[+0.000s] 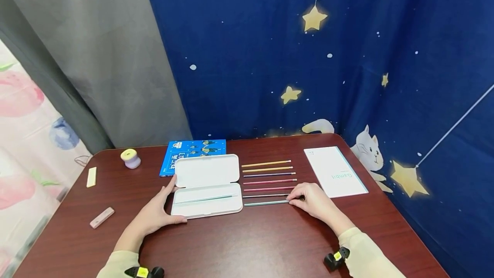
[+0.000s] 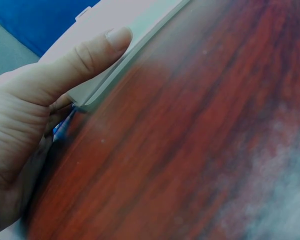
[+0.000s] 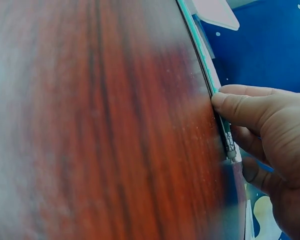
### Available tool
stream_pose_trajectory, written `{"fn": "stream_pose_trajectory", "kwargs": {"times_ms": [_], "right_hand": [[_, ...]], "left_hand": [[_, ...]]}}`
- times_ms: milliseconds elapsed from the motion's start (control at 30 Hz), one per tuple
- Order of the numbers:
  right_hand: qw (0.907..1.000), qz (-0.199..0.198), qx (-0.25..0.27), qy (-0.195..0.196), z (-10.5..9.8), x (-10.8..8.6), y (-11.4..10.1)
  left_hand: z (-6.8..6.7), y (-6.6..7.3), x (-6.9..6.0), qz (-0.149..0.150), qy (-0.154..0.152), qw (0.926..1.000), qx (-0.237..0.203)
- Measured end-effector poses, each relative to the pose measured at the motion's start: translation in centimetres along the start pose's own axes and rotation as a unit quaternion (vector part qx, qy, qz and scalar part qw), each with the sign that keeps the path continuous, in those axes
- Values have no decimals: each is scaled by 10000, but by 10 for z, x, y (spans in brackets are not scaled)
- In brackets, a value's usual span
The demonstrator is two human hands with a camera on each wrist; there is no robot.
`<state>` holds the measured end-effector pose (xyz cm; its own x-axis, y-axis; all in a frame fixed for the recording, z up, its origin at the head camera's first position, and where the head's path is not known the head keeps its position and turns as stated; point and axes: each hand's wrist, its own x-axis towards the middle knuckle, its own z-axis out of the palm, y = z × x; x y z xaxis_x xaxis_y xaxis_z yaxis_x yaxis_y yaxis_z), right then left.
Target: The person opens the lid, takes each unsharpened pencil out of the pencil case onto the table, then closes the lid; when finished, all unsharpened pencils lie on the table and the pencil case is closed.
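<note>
A white pencil case point(image 1: 207, 172) lies with its lid folded back on the table, a thin greenish pencil-like strip point(image 1: 204, 199) in its lower half. My left hand point(image 1: 156, 210) grips the case's left end, thumb along the front edge and fingers at the far side; in the left wrist view the thumb point(image 2: 87, 60) overlaps the rim. With thumb and fingertips, my right hand point(image 1: 310, 200) pinches a green pencil point(image 1: 264, 203) near its eraser end, which the right wrist view shows below the fingers. Several other pencils point(image 1: 269, 181) lie in a row above it.
Behind the case is a blue book point(image 1: 166, 164), partly covered by the lid. A white booklet point(image 1: 335, 171) lies to the right. On the left are a yellow-and-lilac spool-shaped thing point(image 1: 131, 159), a pale yellow block point(image 1: 91, 177) and a pink block point(image 1: 102, 217). Curtains hang behind the table.
</note>
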<state>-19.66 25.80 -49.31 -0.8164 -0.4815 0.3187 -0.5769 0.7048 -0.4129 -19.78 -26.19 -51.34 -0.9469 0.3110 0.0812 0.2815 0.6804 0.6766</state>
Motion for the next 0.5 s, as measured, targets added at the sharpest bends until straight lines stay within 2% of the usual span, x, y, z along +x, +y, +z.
{"fn": "stream_pose_trajectory", "kwargs": {"times_ms": [167, 333, 500], "right_hand": [[9998, 29, -132, 121, 1, 1, -3], [9983, 176, -127, 543, -1, 5, -10], [9943, 183, 437, 959, -1, 18, -24]], "left_hand": [[0, 0, -1, 45, 17, 10000, 2], [0, 0, -2, 25, 28, 10000, -9], [0, 2, -2, 31, 38, 10000, 1]]}}
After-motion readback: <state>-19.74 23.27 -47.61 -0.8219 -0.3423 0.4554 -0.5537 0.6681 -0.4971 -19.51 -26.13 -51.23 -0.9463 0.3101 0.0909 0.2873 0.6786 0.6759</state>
